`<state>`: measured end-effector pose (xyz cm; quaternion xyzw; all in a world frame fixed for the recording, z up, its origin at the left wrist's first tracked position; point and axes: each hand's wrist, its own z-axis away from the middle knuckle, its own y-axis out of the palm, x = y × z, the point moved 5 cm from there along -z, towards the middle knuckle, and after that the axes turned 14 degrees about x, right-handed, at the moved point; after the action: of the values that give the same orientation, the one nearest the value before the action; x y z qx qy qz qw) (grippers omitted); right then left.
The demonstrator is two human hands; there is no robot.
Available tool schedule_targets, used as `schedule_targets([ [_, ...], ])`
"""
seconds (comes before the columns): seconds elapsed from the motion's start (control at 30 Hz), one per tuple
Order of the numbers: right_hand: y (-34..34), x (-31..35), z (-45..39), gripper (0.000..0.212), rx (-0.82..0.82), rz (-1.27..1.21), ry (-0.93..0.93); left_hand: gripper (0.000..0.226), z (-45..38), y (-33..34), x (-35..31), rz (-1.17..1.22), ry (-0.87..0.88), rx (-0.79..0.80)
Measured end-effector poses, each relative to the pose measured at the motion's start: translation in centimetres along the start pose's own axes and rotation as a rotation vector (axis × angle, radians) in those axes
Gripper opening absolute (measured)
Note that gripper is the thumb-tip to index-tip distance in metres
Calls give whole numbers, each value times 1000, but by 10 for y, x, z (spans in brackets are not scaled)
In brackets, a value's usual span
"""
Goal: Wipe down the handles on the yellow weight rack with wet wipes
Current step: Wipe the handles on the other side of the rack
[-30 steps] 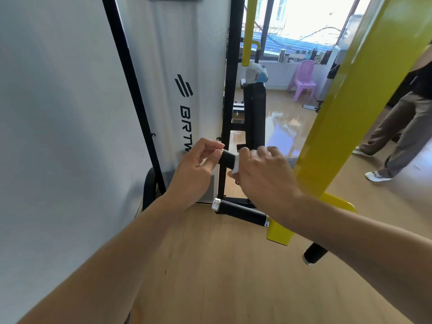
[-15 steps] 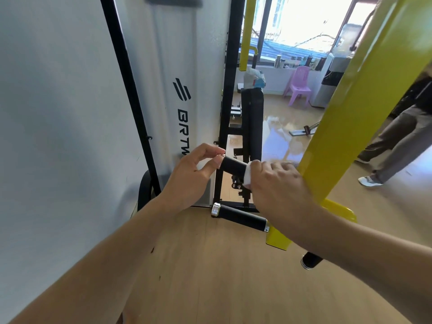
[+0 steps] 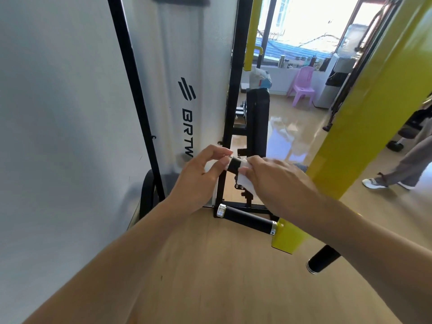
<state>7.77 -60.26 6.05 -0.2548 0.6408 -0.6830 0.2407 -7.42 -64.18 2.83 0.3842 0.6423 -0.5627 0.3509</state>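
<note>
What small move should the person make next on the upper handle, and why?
Probably slide the right hand with the white wipe towards the free end of the upper handle. A short black stretch shows uncovered between the wipe and the left hand, whose fingertips pinch that end. The lower handle looks untouched; it can wait.

Three black handles: one [image 3: 235, 165] gripped between the two hands, one [image 3: 245, 218] lower, one [image 3: 323, 259] at bottom right. One white wipe [image 3: 245, 178]. One pink chair [image 3: 301, 86] (far back). Two hands, left [image 3: 198, 181] and right [image 3: 278, 183].
</note>
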Motion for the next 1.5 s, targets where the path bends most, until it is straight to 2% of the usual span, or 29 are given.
schedule_targets([
  [0.17,9,9,-6,36,-84,-49,-21,17,-2,1,2,3,19,-2],
  [0.33,8,17,-18,42,-47,1,-76,16,-1,-3,1,-21,25,-2],
  [0.53,5,-4,13,37,28,163,72,18,-1,1,-1,-79,11,20],
  [0.63,9,-4,16,41,-7,248,112,19,-1,3,-1,-73,20,25],
  [0.77,11,9,-3,44,-122,196,0,19,-2,-2,-4,-73,31,26],
  [0.97,7,23,-17,46,-70,193,-47,15,-2,-7,1,-71,31,-5],
  [1.1,3,0,13,33,44,274,115,19,-3,1,-1,-111,32,13],
  [1.27,13,-15,30,30,76,563,264,16,-5,4,-4,-132,30,18],
  [1.37,17,-15,21,36,4,499,230,16,-5,4,-3,-109,34,16],
  [1.5,11,10,1,38,-108,262,50,17,-4,1,-3,-66,57,-16],
])
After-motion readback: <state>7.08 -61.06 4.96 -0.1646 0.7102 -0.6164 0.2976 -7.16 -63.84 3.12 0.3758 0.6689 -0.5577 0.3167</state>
